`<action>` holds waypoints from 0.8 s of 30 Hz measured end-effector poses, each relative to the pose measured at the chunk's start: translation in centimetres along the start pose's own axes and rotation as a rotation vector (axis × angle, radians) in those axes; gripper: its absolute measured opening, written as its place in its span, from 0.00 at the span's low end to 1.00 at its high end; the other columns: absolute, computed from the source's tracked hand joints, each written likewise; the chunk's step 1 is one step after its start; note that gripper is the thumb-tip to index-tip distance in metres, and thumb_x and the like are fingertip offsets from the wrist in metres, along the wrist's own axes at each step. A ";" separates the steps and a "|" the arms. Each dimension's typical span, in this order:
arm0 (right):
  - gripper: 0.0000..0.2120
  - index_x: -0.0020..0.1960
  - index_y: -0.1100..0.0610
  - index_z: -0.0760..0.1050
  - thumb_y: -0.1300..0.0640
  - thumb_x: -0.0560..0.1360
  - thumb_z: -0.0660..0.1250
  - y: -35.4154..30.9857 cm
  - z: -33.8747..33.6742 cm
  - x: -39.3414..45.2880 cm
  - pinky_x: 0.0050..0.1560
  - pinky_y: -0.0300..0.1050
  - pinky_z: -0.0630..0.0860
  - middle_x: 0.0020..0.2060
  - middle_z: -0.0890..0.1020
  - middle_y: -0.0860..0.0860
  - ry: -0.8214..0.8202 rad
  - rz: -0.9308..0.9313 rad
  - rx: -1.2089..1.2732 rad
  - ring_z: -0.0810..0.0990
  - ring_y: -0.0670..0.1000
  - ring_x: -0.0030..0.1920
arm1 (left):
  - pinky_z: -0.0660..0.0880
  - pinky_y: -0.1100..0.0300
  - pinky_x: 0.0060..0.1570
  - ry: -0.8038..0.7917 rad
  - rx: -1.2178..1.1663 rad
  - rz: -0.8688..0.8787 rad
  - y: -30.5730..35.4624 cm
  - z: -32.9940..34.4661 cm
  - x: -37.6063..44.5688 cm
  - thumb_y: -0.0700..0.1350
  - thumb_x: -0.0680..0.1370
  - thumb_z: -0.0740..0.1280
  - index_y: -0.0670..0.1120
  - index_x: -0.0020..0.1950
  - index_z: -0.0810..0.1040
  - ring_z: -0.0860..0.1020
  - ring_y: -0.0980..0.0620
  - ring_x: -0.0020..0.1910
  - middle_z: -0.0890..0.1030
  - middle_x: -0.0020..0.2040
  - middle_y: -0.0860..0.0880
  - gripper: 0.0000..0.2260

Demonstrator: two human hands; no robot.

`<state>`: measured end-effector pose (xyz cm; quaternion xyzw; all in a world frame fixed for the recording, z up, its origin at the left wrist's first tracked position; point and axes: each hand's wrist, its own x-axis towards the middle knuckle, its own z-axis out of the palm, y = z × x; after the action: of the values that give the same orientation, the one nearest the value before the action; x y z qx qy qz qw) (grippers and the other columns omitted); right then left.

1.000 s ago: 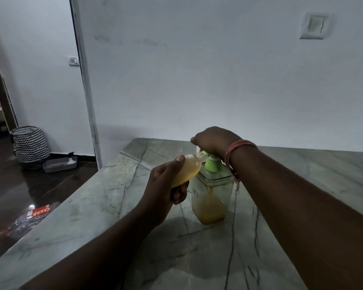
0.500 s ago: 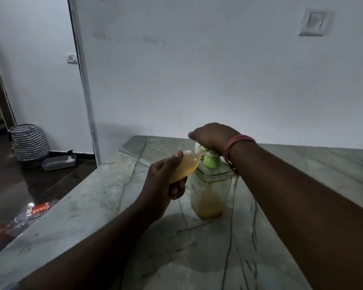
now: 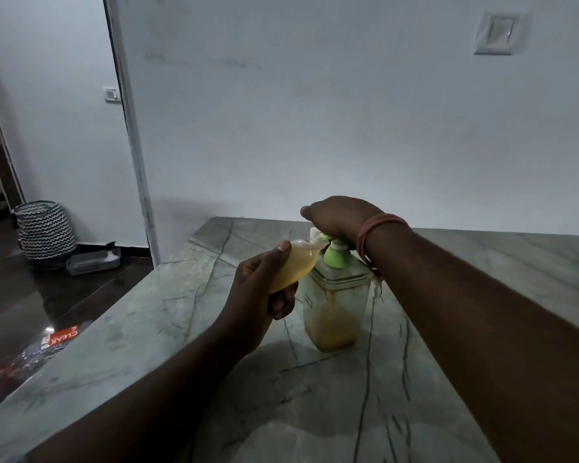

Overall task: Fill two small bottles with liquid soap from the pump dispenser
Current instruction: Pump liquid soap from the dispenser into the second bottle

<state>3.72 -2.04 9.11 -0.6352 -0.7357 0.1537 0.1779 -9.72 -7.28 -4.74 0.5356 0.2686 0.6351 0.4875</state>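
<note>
A pump dispenser [image 3: 335, 305] partly filled with amber soap stands on a veined marble counter [image 3: 448, 379], well in from the counter's left edge, which drops to a dark floor [image 3: 20, 295]; bare stone lies open in front of it and to its right, and a white wall [image 3: 315, 111] rises behind. The left hand [image 3: 261, 295] holds a small bottle [image 3: 293, 265] tilted, its mouth at the green pump's spout, thumb along the top and fingers curled beneath. The right hand [image 3: 335, 217], red threads at the wrist, rests palm down on the pump head; how its fingers lie cannot be told. A zigzag-patterned basket [image 3: 44, 230] stands on the floor far left.
</note>
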 end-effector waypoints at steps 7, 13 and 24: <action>0.13 0.46 0.56 0.73 0.49 0.79 0.55 0.2 0.1 -0.1 0.30 0.42 0.62 0.33 0.73 0.51 -0.011 -0.053 -0.101 0.70 0.47 0.31 | 0.65 0.63 0.24 0.005 0.009 -0.008 0.2 0.3 -0.2 0.59 0.77 0.71 0.39 0.49 0.84 0.67 0.54 0.22 0.73 0.28 0.46 0.22; 0.14 0.38 0.55 0.73 0.49 0.78 0.57 -0.1 -0.1 0.5 0.29 0.40 0.64 0.34 0.75 0.50 0.017 -0.064 -0.184 0.73 0.47 0.31 | 0.64 0.62 0.24 0.002 0.001 -0.007 0.0 0.2 -0.2 0.60 0.77 0.71 0.43 0.47 0.85 0.67 0.54 0.22 0.73 0.28 0.45 0.19; 0.16 0.40 0.57 0.76 0.49 0.77 0.56 0.3 0.1 0.1 0.27 0.38 0.65 0.27 0.76 0.51 -0.013 -0.008 -0.005 0.73 0.49 0.24 | 0.64 0.62 0.24 -0.003 0.011 0.010 0.4 0.5 -0.5 0.60 0.77 0.71 0.47 0.47 0.86 0.66 0.53 0.22 0.71 0.28 0.44 0.17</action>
<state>3.98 -1.87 8.90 -0.6318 -0.7396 0.1552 0.1723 -9.44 -7.94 -4.47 0.5407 0.2685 0.6352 0.4818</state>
